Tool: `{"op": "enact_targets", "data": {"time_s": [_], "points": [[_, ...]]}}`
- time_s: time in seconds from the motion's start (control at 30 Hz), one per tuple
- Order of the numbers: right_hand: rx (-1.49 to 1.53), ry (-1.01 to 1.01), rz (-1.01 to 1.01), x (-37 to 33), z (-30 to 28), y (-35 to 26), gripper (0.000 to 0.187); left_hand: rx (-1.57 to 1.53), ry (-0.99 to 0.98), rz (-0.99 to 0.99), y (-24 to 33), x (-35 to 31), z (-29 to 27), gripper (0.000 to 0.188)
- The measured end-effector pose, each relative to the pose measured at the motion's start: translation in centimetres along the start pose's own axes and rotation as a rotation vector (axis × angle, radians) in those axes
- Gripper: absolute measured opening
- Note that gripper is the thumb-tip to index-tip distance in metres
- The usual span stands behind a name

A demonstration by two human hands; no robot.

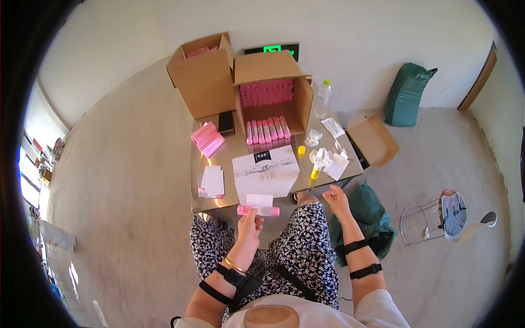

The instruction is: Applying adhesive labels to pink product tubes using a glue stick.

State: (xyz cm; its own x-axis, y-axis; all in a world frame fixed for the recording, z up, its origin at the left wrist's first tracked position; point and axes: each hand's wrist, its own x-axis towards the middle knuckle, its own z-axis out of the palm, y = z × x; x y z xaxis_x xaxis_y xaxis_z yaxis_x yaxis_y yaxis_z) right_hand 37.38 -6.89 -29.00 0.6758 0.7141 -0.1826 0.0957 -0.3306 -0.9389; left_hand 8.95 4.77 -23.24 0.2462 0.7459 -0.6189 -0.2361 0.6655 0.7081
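In my left hand point(249, 225), closed at the table's front edge, is a pink cylindrical tube point(272, 211), lying crosswise with pink ends and a pale middle. A white paper slip point(260, 200) stands up along its far side; whether it is attached I cannot tell. My right hand point(338, 202) is held to the right, past the table's front edge, fingers apart and nothing visible in them. The nearest thing to it is a yellow glue stick point(315, 173) beside crumpled tissue point(321, 158). A printed white cardboard sheet point(266, 174) lies just beyond my left hand.
An open carton point(303, 109) filled with pink tubes has a row of similar tubes point(268, 130) in front. Pink tubes point(208, 139) and a stack of white slips point(213, 181) lie left. A yellow cap point(301, 149), water bottle point(323, 98) and another carton point(203, 82) stand around.
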Motion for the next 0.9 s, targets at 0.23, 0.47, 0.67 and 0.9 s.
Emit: {"op": "enact_targets", "data": {"time_s": [0.23,0.47,0.67,0.9], "points": [[-0.338,0.253,-0.146,6.5,3.5,1.5,0.069,0.006,0.138,-0.17,-4.0,4.5,2.0,0.019],[-0.581,0.328,-0.396,10.5,4.5,2.2,0.044,-0.125,0.211,-0.279,-7.0,8.1,2.6,0.023],[0.174,-0.092,0.05,7.5,6.4,-5.7,0.025,-0.191,0.154,-0.305,-8.0,9.4,2.2,0.016],[-0.202,-0.292,-0.192,3.9,9.5,-10.1,0.023,-0.288,0.19,-0.331,-8.0,9.3,3.1,0.025]]}}
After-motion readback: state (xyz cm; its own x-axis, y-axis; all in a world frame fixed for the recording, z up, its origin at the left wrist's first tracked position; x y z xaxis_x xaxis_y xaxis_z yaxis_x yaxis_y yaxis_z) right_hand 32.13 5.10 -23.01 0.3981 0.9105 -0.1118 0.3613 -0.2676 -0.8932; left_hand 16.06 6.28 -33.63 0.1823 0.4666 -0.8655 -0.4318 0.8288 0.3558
